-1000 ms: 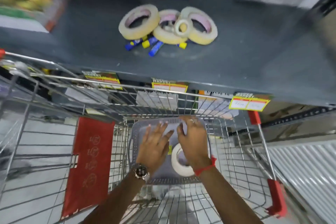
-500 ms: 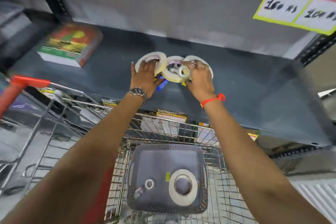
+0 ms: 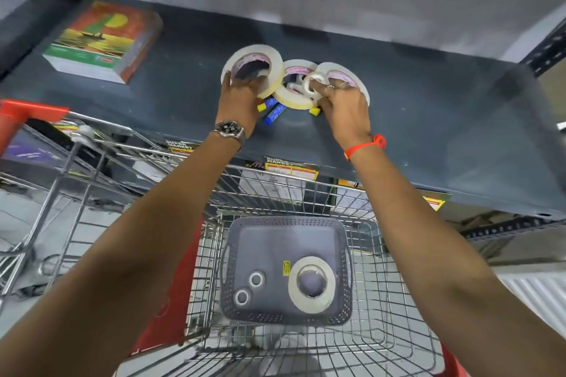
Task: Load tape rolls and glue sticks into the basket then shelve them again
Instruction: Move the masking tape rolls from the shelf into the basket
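The shelf-edge tags [image 3: 291,169] below the wrists read "SUPER MARKET"; their handwritten prices are too small to make out. The tape rolls carry pink print inside their cores that cannot be read.

Both arms reach forward over the wire cart [image 3: 306,187] to the dark grey shelf [image 3: 428,119]. The left hand [image 3: 242,98], a watch on its wrist, grips the near rim of the left tape roll [image 3: 251,66], thumb outside the rim and fingers curled into its core; the roll is tilted up off the shelf. The right hand [image 3: 343,104], with an orange band at the wrist, pinches a small white roll [image 3: 315,82] at its fingertips while its other fingers lie across the right tape roll [image 3: 343,76]. Between the two hands sits the middle tape roll [image 3: 295,86], overlapped by both neighbours. Just under the fingers, blue glue sticks [image 3: 274,112] with yellow caps poke out from beneath the rolls.

Well below the hands, a grey perforated plastic basket [image 3: 284,223] sits in the cart, holding one wide cream roll [image 3: 311,283] lying flat and two small clear rolls [image 3: 248,288] beside it, plus a small yellow sticker on its floor.

Far left of the left fingers, a shrink-wrapped stack of notebooks [image 3: 104,40] with a sunset cover rests on the shelf.
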`<state>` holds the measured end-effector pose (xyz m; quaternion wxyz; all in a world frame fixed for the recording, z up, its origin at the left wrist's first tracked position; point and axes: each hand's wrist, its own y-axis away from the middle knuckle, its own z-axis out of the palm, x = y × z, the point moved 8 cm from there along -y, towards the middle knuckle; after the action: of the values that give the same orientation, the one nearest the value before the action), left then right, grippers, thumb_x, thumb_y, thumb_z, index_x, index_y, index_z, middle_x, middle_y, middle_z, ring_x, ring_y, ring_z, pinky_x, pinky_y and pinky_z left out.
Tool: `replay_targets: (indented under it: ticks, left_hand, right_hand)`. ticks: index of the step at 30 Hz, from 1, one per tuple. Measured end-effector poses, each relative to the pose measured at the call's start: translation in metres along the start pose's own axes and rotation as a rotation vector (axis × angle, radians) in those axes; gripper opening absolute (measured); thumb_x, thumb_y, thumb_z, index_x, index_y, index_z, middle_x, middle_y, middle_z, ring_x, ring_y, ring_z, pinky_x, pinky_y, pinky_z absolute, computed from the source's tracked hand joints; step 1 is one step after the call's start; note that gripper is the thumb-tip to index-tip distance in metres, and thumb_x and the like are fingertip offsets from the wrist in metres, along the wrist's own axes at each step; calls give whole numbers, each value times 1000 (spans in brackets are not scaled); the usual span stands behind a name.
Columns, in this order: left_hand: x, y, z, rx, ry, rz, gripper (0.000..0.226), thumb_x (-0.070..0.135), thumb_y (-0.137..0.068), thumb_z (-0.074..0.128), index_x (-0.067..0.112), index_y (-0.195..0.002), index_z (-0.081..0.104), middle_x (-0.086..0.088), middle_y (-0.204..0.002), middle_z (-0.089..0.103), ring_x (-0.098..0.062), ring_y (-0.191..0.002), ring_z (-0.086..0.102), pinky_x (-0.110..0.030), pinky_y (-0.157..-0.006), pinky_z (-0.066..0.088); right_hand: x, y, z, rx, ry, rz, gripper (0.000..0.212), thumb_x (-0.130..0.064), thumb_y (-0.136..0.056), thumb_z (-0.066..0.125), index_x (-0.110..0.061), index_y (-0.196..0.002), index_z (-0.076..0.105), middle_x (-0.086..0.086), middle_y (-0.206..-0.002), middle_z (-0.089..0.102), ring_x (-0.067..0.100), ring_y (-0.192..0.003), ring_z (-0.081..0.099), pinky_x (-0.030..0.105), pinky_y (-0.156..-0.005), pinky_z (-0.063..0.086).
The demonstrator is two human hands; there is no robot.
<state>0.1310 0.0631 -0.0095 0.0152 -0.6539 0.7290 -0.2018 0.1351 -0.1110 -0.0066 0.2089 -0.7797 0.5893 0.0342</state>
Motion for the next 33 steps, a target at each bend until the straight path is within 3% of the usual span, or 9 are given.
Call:
replay_targets:
  ticks: [5,9,11,15,18,21,24,27,33]
  left_hand:
    - [9,18,-20,60,23,-1,50,2,-83,53,13,-131,49,-13,-123,60,-30,-120,49,-44,-117,11]
    - [21,52,-38,224,51,73,42,3,-73,63,7,-115,63,-14,-98,70,-31,-94,63,-55,-109,24]
    - [24,82,-46,288,70,94,37,6,-74,65,8,-112,64,-9,-95,71,-27,-89,64,-48,-110,22]
    - [20,173,-52,313,163,130,32,8,-78,66,5,-109,66,-10,-96,72,-23,-92,60,-39,-103,29]
    - [16,243,-38,220,170,201,26,18,-87,53,2,-103,65,-14,-91,73,-20,-91,53,-38,-95,36]
    - [10,296,-12,77,184,244,36,24,-96,42,0,-98,70,-13,-89,73,-19,-90,53,-31,-88,43]
    - [8,325,38,-201,97,283,26,17,-76,68,3,-98,71,-8,-91,73,-21,-82,64,-31,-70,57]
    - [5,339,100,-617,7,173,54,17,-43,89,11,-95,73,0,-83,74,-16,-71,70,-21,-50,55]
    - [3,363,190,-821,-4,55,58,14,-43,89,11,-98,71,-5,-84,74,-20,-76,70,-23,-58,56]
  right_hand:
    - [-7,10,-14,94,-26,23,31,-14,-90,53,-18,-120,62,20,-110,61,40,-97,57,42,-76,50]
    - [-21,36,-38,272,-149,62,28,-9,-86,58,-14,-112,67,17,-117,63,35,-98,61,34,-79,50]
    - [-34,65,-41,348,-185,33,25,-10,-86,60,-12,-109,68,17,-115,65,32,-98,63,29,-80,48]
    - [-47,140,-13,142,-263,43,39,-42,-97,42,-18,-120,61,11,-119,63,24,-101,61,27,-85,47]
    - [-62,207,6,41,-68,-152,30,-21,-94,54,-26,-124,51,13,-120,64,29,-96,66,35,-78,56]
    - [-64,254,33,-108,-57,-234,28,-20,-95,48,-29,-121,42,11,-120,65,26,-100,66,39,-78,58]
    - [-53,288,88,-344,-51,-330,46,-7,-69,75,-20,-111,61,16,-105,71,27,-80,70,32,-59,59]
    - [-31,302,148,-697,56,-199,46,-18,-51,89,-19,-94,73,10,-97,73,24,-75,71,28,-53,57]
    - [16,335,229,-872,138,45,38,-19,-96,45,1,-128,48,20,-130,54,33,-120,51,41,-98,44]
